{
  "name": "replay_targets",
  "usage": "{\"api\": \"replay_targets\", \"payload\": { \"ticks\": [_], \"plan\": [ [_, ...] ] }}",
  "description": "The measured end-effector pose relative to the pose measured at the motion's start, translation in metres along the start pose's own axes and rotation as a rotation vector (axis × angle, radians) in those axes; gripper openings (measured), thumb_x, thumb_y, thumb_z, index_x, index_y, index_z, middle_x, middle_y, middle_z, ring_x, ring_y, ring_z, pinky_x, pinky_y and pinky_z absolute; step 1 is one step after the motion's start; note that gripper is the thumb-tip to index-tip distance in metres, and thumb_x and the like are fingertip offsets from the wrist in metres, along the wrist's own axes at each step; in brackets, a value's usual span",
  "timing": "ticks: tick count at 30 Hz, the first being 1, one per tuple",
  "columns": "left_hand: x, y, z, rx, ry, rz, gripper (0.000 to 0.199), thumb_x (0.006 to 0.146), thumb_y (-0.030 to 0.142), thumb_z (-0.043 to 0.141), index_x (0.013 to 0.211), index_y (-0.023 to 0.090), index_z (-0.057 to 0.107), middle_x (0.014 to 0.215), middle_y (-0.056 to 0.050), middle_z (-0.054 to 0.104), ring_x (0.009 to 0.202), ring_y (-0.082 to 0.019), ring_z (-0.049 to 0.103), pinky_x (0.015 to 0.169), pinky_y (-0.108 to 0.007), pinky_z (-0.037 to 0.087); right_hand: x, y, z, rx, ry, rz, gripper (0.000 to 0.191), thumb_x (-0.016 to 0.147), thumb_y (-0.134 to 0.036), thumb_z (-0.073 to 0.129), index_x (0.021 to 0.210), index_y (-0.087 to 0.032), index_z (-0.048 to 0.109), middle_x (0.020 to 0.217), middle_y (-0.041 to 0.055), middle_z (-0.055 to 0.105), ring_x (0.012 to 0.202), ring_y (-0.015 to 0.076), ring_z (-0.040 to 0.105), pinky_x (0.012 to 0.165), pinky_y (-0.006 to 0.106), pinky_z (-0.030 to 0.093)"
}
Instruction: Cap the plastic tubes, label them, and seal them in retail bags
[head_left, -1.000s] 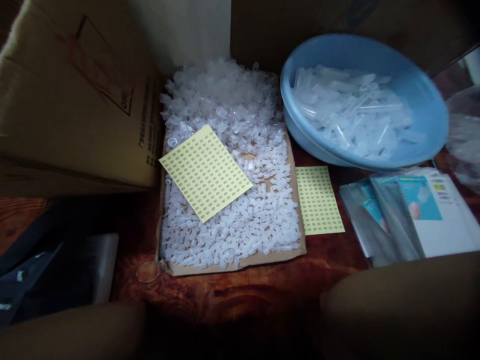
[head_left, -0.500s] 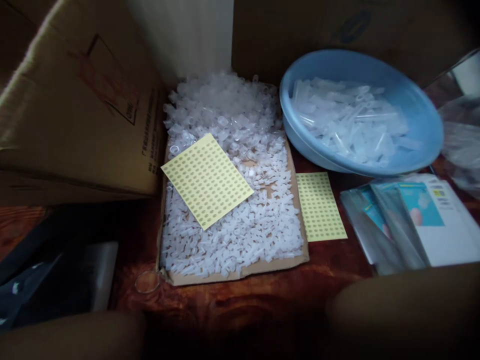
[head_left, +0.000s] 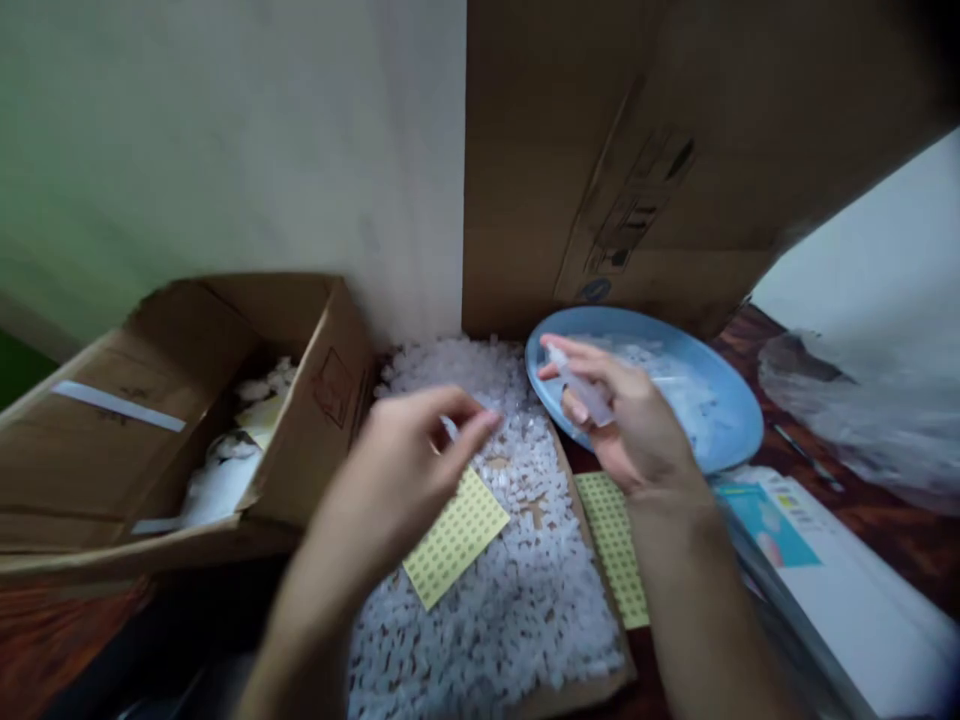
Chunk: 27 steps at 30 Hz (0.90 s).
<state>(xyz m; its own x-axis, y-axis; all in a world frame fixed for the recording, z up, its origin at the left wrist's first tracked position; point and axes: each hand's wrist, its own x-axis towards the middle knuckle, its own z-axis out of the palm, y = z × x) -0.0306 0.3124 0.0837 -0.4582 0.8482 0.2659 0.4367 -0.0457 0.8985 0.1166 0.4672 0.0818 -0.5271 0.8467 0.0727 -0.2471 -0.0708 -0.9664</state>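
My right hand point(head_left: 626, 420) holds a clear plastic tube point(head_left: 581, 388) over the near rim of the blue basin point(head_left: 724, 440), which holds several more tubes. My left hand point(head_left: 405, 465) hovers above the cardboard tray point(head_left: 574, 690) of small clear caps point(head_left: 517, 590), thumb and fingers pinched on something small and pale; blur hides what it is. A yellow sticker sheet point(head_left: 456, 537) lies on the caps just below my left hand. A second yellow sticker sheet point(head_left: 615, 545) lies on the table under my right wrist.
An open cardboard box point(head_left: 187, 400) with white contents stands at the left. A tall cardboard box point(head_left: 600, 150) rises behind the basin. Printed plastic packets point(head_left: 810, 560) lie at the right, and a clear plastic bag point(head_left: 847, 400) sits beyond them.
The camera has tilted up, showing the wall and both boxes. Both hands have come up from the bottom edge into view, the right now gripping a tube, the left pinched over the caps.
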Motion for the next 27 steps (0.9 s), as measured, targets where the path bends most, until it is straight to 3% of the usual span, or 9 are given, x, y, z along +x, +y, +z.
{"api": "replay_targets", "payload": {
  "ticks": [3, 6, 8, 12, 14, 18, 21, 24, 27],
  "plan": [
    [0.007, -0.035, 0.041, 0.389, -0.284, -0.061, 0.009, 0.087, 0.029, 0.074, 0.086, 0.020, 0.076, 0.085, -0.009, 0.076, 0.080, -0.026, 0.069, 0.072, -0.035, 0.047, 0.009, 0.018, 0.003, 0.061, 0.000, 0.091, 0.039, 0.075, -0.025, 0.075, 0.113, -0.016, 0.077, 0.099, 0.0089, 0.077, 0.055, 0.0085, 0.045, 0.049, 0.025, 0.033],
    [0.007, -0.075, 0.076, 0.600, -0.399, -0.109, 0.020, 0.086, 0.026, 0.073, 0.105, 0.020, 0.074, 0.105, -0.014, 0.076, 0.098, -0.031, 0.070, 0.080, -0.036, 0.046, 0.011, 0.027, 0.002, 0.077, -0.060, 0.041, 0.046, 0.073, -0.027, 0.081, 0.118, -0.019, 0.074, 0.109, 0.0088, 0.077, 0.062, 0.0099, 0.049, 0.056, 0.026, 0.039],
    [0.007, -0.091, 0.086, 0.623, -0.431, -0.127, 0.025, 0.086, 0.028, 0.072, 0.110, 0.021, 0.073, 0.108, -0.014, 0.076, 0.099, -0.030, 0.070, 0.081, -0.035, 0.046, 0.010, 0.027, 0.003, 0.085, -0.098, -0.003, 0.042, 0.074, -0.028, 0.084, 0.114, -0.020, 0.072, 0.109, 0.0083, 0.077, 0.064, 0.0106, 0.051, 0.058, 0.026, 0.041],
    [0.010, -0.098, 0.084, 0.629, -0.453, -0.125, 0.030, 0.083, 0.032, 0.076, 0.110, 0.021, 0.072, 0.106, -0.012, 0.076, 0.097, -0.030, 0.071, 0.078, -0.034, 0.047, 0.009, 0.027, 0.005, 0.051, -0.057, -0.094, 0.033, 0.075, -0.032, 0.086, 0.102, -0.020, 0.070, 0.106, 0.0078, 0.076, 0.069, 0.0125, 0.056, 0.061, 0.026, 0.044],
    [0.012, -0.096, 0.081, 0.629, -0.477, -0.101, 0.021, 0.084, 0.029, 0.073, 0.102, 0.019, 0.074, 0.105, -0.012, 0.075, 0.096, -0.028, 0.071, 0.078, -0.032, 0.046, 0.009, 0.028, 0.006, 0.001, -0.019, -0.136, 0.034, 0.075, -0.034, 0.086, 0.103, -0.020, 0.073, 0.099, 0.0059, 0.075, 0.070, 0.0135, 0.059, 0.061, 0.027, 0.045],
    [0.013, -0.093, 0.077, 0.632, -0.492, -0.050, 0.014, 0.092, 0.023, 0.063, 0.086, 0.017, 0.074, 0.101, -0.013, 0.074, 0.091, -0.027, 0.071, 0.078, -0.033, 0.046, 0.009, 0.032, 0.006, -0.095, -0.019, -0.169, 0.029, 0.080, -0.039, 0.083, 0.101, -0.020, 0.077, 0.065, -0.0020, 0.064, 0.049, 0.0111, 0.049, 0.049, 0.026, 0.036],
    [0.017, -0.091, 0.071, 0.628, -0.465, -0.043, 0.018, 0.095, 0.025, 0.058, 0.088, 0.018, 0.073, 0.100, -0.013, 0.073, 0.089, -0.027, 0.070, 0.076, -0.033, 0.045, 0.010, 0.034, 0.006, -0.102, 0.011, -0.214, 0.024, 0.079, -0.039, 0.084, 0.093, -0.020, 0.076, 0.069, -0.0011, 0.067, 0.045, 0.0093, 0.047, 0.046, 0.026, 0.035],
    [0.024, -0.090, 0.060, 0.466, -0.363, 0.002, 0.018, 0.096, 0.031, 0.059, 0.090, 0.019, 0.071, 0.099, -0.010, 0.073, 0.089, -0.024, 0.068, 0.078, -0.031, 0.045, 0.010, 0.033, 0.007, -0.043, -0.006, -0.232, 0.022, 0.081, -0.037, 0.083, 0.091, -0.020, 0.074, 0.077, 0.0012, 0.070, 0.057, 0.0124, 0.059, 0.054, 0.026, 0.043],
    [0.033, -0.086, 0.049, 0.096, -0.118, -0.064, 0.023, 0.094, 0.040, 0.063, 0.087, 0.019, 0.069, 0.086, -0.006, 0.071, 0.080, -0.021, 0.064, 0.073, -0.029, 0.045, 0.010, 0.033, 0.006, -0.009, -0.070, -0.236, 0.023, 0.085, -0.036, 0.079, 0.101, -0.021, 0.072, 0.099, 0.0053, 0.075, 0.065, 0.0137, 0.065, 0.062, 0.028, 0.048]
  ]
}}
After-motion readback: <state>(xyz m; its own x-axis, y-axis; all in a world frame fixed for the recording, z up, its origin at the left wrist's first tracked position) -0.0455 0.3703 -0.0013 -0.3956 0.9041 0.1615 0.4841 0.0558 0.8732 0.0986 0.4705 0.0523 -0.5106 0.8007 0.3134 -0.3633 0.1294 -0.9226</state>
